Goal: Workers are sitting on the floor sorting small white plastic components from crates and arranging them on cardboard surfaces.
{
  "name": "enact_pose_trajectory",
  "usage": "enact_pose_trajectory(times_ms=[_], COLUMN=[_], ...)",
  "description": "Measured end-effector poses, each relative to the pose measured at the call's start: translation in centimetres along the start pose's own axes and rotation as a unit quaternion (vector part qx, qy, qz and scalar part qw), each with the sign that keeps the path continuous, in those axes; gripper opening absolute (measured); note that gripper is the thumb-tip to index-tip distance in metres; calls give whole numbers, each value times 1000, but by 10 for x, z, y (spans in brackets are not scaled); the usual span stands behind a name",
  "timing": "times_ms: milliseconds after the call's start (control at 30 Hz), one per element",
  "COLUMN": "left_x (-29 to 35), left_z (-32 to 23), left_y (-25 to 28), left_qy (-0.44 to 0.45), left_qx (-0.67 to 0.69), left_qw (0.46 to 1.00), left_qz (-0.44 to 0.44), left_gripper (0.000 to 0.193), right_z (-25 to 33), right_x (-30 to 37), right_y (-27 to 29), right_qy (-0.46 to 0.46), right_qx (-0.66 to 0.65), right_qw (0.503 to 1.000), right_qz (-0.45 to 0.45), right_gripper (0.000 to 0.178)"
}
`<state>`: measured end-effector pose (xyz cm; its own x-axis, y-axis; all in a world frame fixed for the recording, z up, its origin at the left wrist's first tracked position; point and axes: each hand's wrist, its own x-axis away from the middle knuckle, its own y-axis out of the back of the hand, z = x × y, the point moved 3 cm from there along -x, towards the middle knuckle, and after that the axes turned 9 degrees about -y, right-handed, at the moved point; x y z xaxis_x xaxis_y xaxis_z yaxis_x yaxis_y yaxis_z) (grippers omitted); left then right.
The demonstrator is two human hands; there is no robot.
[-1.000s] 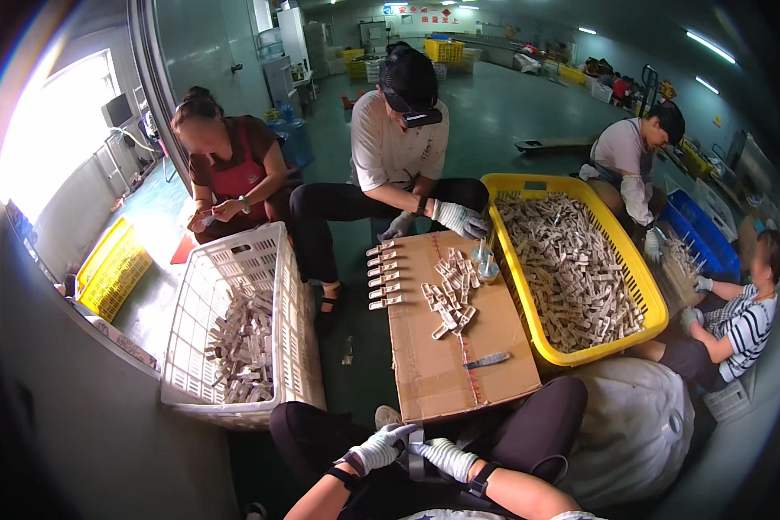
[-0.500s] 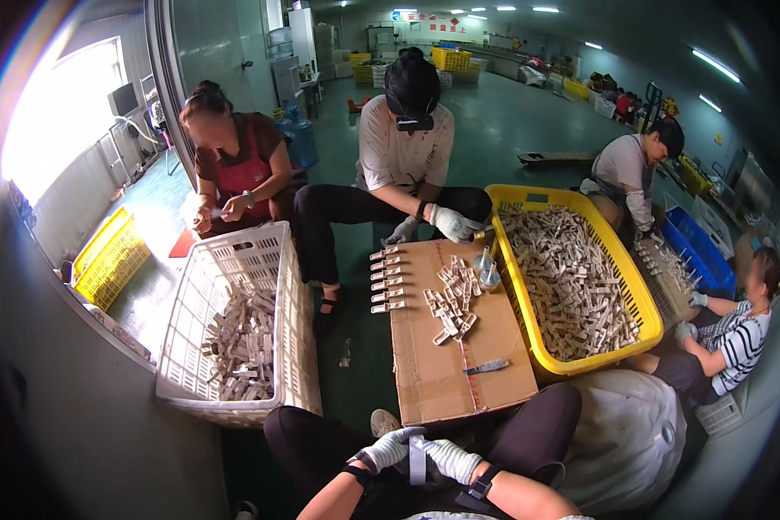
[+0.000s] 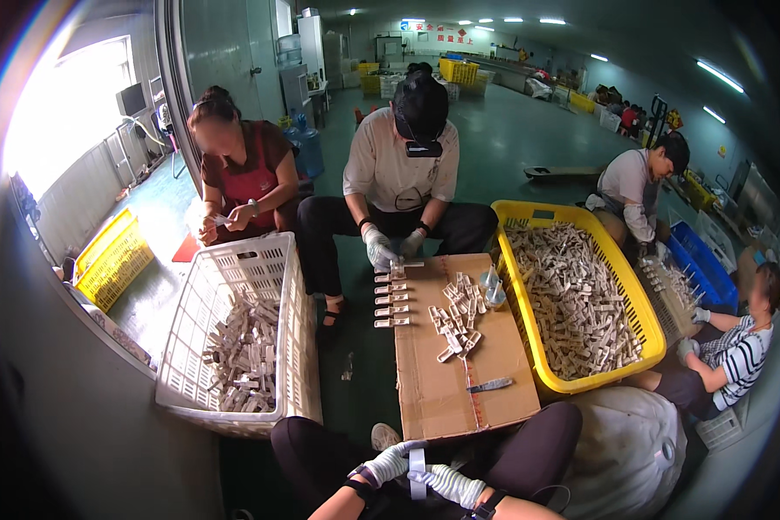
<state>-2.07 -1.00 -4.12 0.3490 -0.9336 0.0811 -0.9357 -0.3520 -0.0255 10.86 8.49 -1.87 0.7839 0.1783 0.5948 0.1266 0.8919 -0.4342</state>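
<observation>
Over my lap, a narrow pale grey strip [image 3: 418, 484] stands upright between my hands. My left hand [image 3: 385, 464], in a white knit glove, is closed on its upper part. From the other side, my gloved right hand [image 3: 453, 484] pinches it with thumb and fingers. Just beyond my knees, a cardboard sheet or box [image 3: 433, 400] carries a grey knife-like tool [image 3: 491, 385] and a loose heap of small pale clip-like pieces [image 3: 458, 316]. More such pieces [image 3: 392, 310] lie in a row along its left edge, where a co-worker's gloved hands [image 3: 388, 251] handle one.
Left of the cardboard stands a white crate [image 3: 299, 347] partly filled with pale pieces; a fuller yellow crate [image 3: 572, 386] stands at its right. A clear plastic cup or bag [image 3: 492, 288] sits near the far right corner. A white sack [image 3: 620, 446] lies by my right knee. Other people sit around.
The co-worker opposite has moved both hands from beside the yellow crate to the row's far end. My hands still hold the strip, which now stands slightly higher above my fingers. The view has shifted slightly.
</observation>
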Motion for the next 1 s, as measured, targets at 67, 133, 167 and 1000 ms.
enact_pose_trajectory(times_ms=[67, 133, 167, 1000], left_x=[-2, -9, -6, -9], left_z=[-2, 1, -1, -24], left_y=[0, 2, 0, -14], left_qy=[-6, 63, 30, 88], left_qx=[-27, 211, 81, 219], left_qw=[1000, 975, 996, 963], left_qz=[8, -9, -9, -128], left_gripper=[52, 53, 56, 47], right_z=[0, 16, 9, 51], right_x=[1, 3, -1, 17], right_y=[2, 0, 3, -4], right_qy=[-1, -43, -32, -61], right_qx=[-24, -4, -7, -64], right_qw=[1000, 999, 999, 996], right_qz=[-1, -6, -7, 4], right_gripper=[31, 29, 29, 36])
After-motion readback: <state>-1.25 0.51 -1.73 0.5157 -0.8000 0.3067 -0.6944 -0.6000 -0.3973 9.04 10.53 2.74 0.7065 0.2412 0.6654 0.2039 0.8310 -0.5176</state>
